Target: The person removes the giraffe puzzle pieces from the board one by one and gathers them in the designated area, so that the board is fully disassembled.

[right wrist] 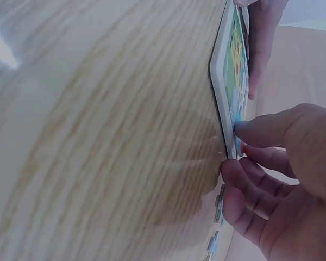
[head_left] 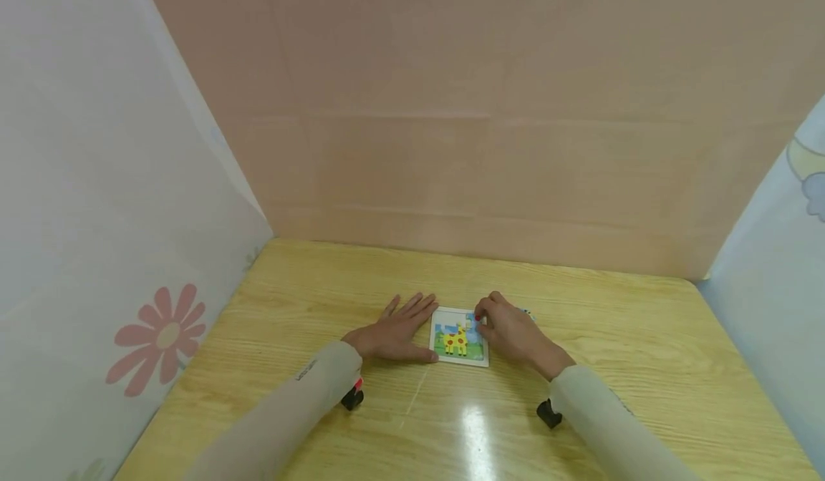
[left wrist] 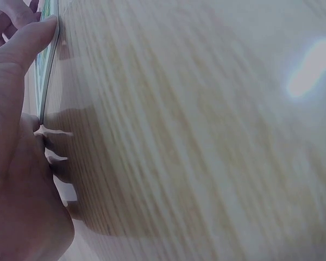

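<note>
A small jigsaw puzzle [head_left: 459, 345] with a yellow, red-spotted giraffe lies flat in a white frame on the table. Its upper part shows bare white areas. Along the left edge rests my left hand [head_left: 399, 331], fingers spread and straight, its thumb [left wrist: 41, 35] on the near left corner. My right hand [head_left: 512, 327] is at the upper right edge, where thumb and forefinger pinch a puzzle piece [right wrist: 239, 145] with some blue and red on it, low against the puzzle. Most of that piece is covered by the fingers.
Beyond the right hand lie a few loose puzzle pieces [head_left: 528, 314], partly hidden; the right wrist view shows loose pieces [right wrist: 213, 244] beside the curled fingers. The wooden table [head_left: 361, 438] meets a tan back wall [head_left: 399, 166] and pale side walls.
</note>
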`<state>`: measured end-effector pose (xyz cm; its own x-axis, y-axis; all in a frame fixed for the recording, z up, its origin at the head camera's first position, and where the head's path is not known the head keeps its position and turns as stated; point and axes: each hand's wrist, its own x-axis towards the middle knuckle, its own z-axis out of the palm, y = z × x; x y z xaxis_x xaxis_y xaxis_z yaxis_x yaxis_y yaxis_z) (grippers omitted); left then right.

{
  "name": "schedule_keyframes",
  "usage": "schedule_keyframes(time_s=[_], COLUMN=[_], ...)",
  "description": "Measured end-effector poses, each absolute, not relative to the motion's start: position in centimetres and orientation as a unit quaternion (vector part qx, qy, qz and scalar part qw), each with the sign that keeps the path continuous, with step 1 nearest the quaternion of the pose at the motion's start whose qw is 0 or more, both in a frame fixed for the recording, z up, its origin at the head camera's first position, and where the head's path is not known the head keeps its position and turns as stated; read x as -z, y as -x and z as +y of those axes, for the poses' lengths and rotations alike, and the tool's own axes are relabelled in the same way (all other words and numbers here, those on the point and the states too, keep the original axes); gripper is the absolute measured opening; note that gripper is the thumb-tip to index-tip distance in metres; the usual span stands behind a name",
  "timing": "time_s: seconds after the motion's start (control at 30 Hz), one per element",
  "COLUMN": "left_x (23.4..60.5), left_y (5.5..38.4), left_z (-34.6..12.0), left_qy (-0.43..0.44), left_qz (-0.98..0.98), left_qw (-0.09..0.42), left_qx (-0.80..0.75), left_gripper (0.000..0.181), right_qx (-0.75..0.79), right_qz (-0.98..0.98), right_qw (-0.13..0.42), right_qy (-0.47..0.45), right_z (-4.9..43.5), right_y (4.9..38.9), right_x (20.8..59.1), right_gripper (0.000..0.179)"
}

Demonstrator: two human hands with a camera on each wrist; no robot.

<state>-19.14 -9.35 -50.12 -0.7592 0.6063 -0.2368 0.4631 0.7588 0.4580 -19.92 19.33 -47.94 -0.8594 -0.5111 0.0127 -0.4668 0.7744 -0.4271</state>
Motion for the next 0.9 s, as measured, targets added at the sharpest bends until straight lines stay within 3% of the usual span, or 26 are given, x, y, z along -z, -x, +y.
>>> schedule_keyframes(time_s=[0.4, 0.67, 0.9], left_x=[50.6, 50.8, 50.5], left_y=[19.4, 19.5, 19.4], left_z=[-9.5, -9.5, -9.5], left_qy=[-0.289, -0.289, -0.292], left_qz=[0.922, 0.919, 0.917], left_qw=[0.188, 0.193, 0.196], left_qx=[-0.177, -0.185, -0.189], left_gripper=[0.106, 0.108, 0.107], right_qx=[0.237, 0.32, 0.354], right_qz=[0.936, 0.915, 0.902], right_qw=[0.037, 0.112, 0.12], right_qy=[0.259, 0.22, 0.216], right_z=[19.2, 19.8, 21.8], right_y=[20.3, 20.7, 20.9], right_x=[48.0, 46.8, 45.6], right_gripper=[0.023, 0.012, 0.014])
